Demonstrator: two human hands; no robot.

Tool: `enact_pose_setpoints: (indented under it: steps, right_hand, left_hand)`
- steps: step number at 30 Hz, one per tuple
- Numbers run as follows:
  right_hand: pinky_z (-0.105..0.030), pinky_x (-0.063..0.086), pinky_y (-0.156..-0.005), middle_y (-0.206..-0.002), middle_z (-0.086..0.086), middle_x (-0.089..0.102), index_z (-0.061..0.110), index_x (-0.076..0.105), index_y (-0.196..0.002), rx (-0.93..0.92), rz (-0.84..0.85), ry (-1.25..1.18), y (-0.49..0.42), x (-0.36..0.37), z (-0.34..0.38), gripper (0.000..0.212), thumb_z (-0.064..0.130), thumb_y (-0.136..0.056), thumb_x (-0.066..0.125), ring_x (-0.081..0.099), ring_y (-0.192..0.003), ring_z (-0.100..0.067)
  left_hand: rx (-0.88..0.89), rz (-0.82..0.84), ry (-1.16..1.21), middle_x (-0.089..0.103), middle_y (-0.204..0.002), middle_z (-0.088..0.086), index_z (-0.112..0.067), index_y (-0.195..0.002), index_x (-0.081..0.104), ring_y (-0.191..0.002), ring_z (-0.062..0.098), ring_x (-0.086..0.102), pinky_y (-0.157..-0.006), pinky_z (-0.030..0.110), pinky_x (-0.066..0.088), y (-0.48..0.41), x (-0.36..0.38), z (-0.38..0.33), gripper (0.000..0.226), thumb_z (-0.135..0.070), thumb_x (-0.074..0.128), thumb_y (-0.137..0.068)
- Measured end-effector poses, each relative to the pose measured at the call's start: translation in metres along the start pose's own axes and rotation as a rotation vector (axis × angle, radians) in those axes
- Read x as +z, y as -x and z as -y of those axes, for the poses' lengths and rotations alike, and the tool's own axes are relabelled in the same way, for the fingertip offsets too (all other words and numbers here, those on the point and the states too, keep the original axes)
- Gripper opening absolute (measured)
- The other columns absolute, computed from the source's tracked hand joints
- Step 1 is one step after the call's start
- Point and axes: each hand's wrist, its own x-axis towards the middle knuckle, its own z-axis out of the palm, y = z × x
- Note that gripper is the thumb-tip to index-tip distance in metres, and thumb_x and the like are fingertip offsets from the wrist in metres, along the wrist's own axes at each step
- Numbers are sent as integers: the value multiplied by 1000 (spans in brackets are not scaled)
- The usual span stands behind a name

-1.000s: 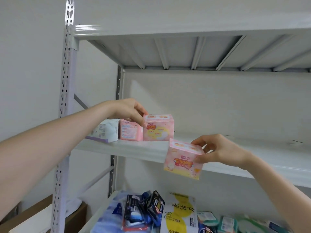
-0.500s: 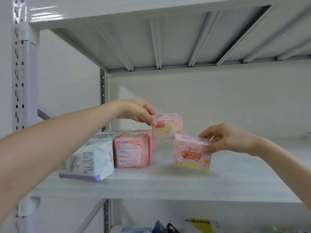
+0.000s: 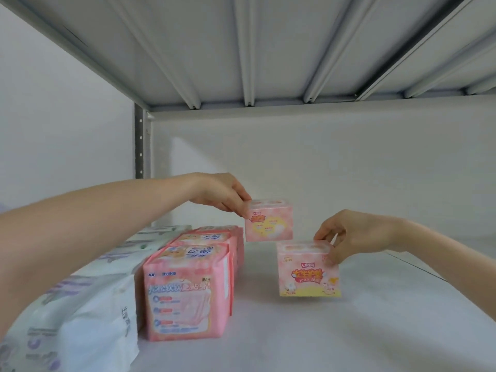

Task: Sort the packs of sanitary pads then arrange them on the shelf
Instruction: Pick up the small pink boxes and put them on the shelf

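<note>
Stocking the grey metal shelf (image 3: 349, 331), landmark = row of pink film-wrapped packs (image 3: 185, 296) standing front to back on the board.

Left of the pink row, touching it: big white soft plastic-wrapped packs (image 3: 88, 326) with purple print, lying flat.

Right of the pink row, near its far end: small pale pink carton (image 3: 268, 221). The left hand (image 3: 222, 194) pinches its top left corner with the fingertips. Resting or lifted, cannot tell.

Right of the row and nearer the camera than that carton: matching pink carton with a yellow base (image 3: 308, 269). The right hand (image 3: 349, 234) pinches its top right corner, thumb on the front face, fingers on top. It sits at or just above the board.

Handling, judged: cartons look light and fairly stiff, so a corner pinch is enough; a grip across the top is steadier for squaring up. Film packs look soft and slick, so take them by both sides.

Writing: "100%" reads on the front carton below orange characters. Blue characters on the front pink pack and print on the white packs are too blurred to read.
</note>
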Motion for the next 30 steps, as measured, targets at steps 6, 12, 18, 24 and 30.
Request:
enact_pose_setpoints:
  steps: [6,12,18,24,30]
  right_hand:
    - [-9,46,-62,-104,6,67,25,65,-103,55,75,-4,-30,4,-7,38,23,-70,85,65,-74,3]
    - [-8,45,-60,-105,5,65,23,63,-105,70,99,-58,-43,14,-13,38,20,-73,83,64,-71,5]
    - [-10,47,-61,-113,0,64,17,62,-114,67,66,-117,-50,20,-17,45,19,-74,82,64,-77,-3]
    - [-23,58,-74,-114,-3,60,11,53,-129,84,54,-232,-55,30,-16,63,14,-74,82,68,-75,-4]
    - [-25,59,-74,-111,3,61,5,40,-142,66,49,-273,-62,40,-4,78,15,-75,81,70,-83,-14]
  left_hand:
    - [-21,79,-79,69,-115,3,-12,-111,71,-94,2,63,-85,13,48,-29,7,24,44,-18,85,-70]
    - [-27,130,-172,70,-115,1,-17,-112,71,-108,7,63,-103,24,43,-40,19,36,49,-25,87,-67]
    - [-85,119,-272,63,-125,-4,-21,-125,64,-121,12,55,-107,29,42,-50,29,43,59,-18,85,-70]
    - [-133,234,-343,61,-128,-7,-23,-125,64,-118,10,56,-101,25,45,-55,29,41,54,-17,82,-74]
    - [-187,350,-303,66,-124,-6,-20,-121,67,-120,8,53,-109,25,34,-52,24,30,64,-43,82,-64]
